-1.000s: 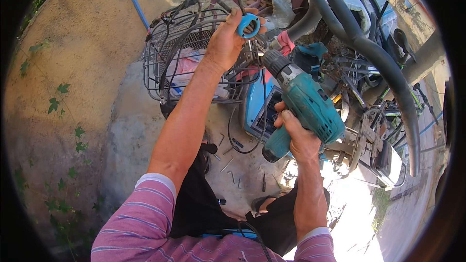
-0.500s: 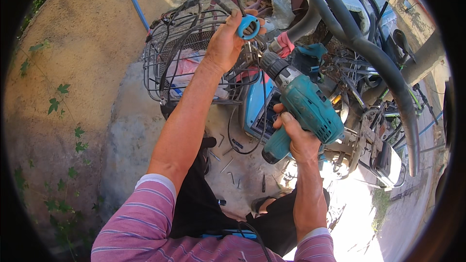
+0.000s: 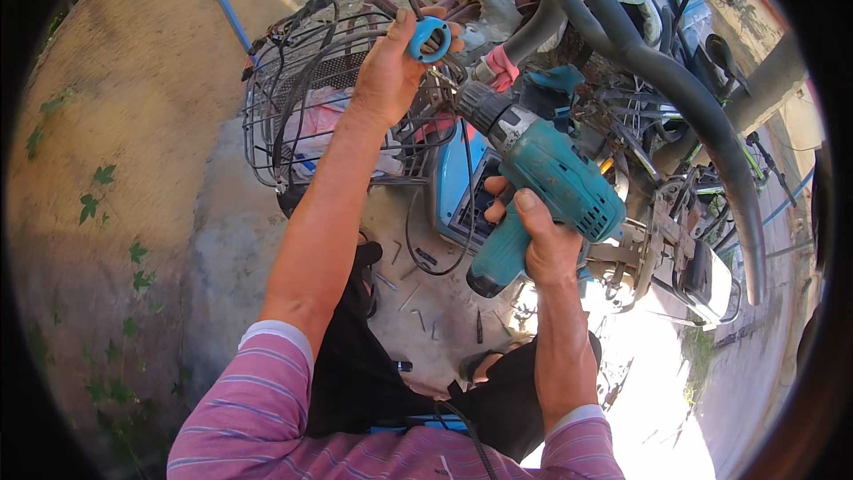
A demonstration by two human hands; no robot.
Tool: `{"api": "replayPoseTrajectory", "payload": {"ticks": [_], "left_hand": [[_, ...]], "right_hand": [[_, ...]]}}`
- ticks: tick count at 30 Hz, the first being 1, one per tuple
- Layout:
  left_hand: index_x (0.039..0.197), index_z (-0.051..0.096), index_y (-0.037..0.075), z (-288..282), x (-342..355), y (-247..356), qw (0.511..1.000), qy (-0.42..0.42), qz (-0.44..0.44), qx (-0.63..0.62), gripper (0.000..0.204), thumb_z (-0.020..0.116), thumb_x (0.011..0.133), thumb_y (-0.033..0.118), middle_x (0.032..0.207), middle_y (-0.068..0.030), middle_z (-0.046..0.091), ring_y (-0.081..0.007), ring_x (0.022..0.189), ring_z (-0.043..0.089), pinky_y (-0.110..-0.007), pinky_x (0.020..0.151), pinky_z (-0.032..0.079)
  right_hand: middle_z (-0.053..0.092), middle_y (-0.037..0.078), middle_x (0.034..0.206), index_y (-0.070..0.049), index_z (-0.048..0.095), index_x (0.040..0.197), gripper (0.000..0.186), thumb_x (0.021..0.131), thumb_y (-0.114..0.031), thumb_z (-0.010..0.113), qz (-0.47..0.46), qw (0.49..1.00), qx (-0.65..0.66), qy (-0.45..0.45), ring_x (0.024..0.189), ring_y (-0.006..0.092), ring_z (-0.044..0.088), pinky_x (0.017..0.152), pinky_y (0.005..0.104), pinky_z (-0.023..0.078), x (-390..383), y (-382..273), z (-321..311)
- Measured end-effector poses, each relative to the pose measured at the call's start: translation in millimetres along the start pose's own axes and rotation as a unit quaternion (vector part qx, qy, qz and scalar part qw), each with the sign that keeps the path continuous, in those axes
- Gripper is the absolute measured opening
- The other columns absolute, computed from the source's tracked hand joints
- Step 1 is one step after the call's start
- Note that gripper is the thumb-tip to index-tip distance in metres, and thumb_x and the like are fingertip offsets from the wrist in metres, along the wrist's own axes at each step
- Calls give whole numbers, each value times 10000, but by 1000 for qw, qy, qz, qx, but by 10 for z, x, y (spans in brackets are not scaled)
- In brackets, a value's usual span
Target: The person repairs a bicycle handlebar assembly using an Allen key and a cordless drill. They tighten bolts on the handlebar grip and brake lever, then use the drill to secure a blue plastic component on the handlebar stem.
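Observation:
My right hand [image 3: 546, 244] is wrapped round the grip of a teal cordless drill [image 3: 569, 178], which is tilted with its black chuck [image 3: 484, 108] pointing up and left. A thin bit or shank seems to reach from the chuck toward a round blue ring-shaped part [image 3: 430, 57]. My left hand [image 3: 386, 80] grips that part from behind, thumb on its near side. Small pieces show through the ring's hole, but I cannot tell what they are. Just behind the left hand stands a black wire basket [image 3: 267, 138] holding pink and white plastic bags [image 3: 324, 120].
Below the basket is a blue case-like panel [image 3: 453, 182] with a looped black cable [image 3: 410, 236]. Hex keys [image 3: 410, 298] and small tools lie on the concrete. Thick black curved tubes [image 3: 657, 80] arch over at right, above bicycle parts. A tan wall [image 3: 133, 107] stands left.
The whole scene has shifted slightly left and up in the view. Both hands keep their hold, and the drill's nose stays close to the blue ring-shaped part.

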State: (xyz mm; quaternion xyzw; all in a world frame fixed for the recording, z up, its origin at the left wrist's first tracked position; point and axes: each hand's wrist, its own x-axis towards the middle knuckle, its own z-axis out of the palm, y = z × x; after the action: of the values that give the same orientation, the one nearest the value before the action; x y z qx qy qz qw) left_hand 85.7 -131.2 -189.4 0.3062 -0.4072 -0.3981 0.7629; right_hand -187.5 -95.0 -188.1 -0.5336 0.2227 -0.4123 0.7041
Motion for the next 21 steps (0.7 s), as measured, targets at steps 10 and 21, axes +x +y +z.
{"api": "replayPoseTrajectory", "payload": {"ticks": [10, 21], "left_hand": [[1282, 559, 62, 19, -43, 2, 999, 15, 6, 40, 574, 458, 1007, 556, 1181, -108, 671, -216, 1117, 638, -396, 935, 470], [1300, 546, 55, 228, -643, 76, 986, 122, 67, 86, 618, 486, 983, 583, 1233, -84, 629, -223, 1169, 573, -376, 930, 452]], "right_hand": [[699, 127, 1001, -2, 592, 1237, 440, 850, -153, 734, -27, 995, -99, -18, 776, 168, 669, 696, 312, 572, -117, -37, 24], [710, 191, 958, 5, 577, 1215, 554, 904, -453, 605, 76, 968, 236, -34, 652, 207, 665, 596, 331, 552, -30, -167, -153]]}}
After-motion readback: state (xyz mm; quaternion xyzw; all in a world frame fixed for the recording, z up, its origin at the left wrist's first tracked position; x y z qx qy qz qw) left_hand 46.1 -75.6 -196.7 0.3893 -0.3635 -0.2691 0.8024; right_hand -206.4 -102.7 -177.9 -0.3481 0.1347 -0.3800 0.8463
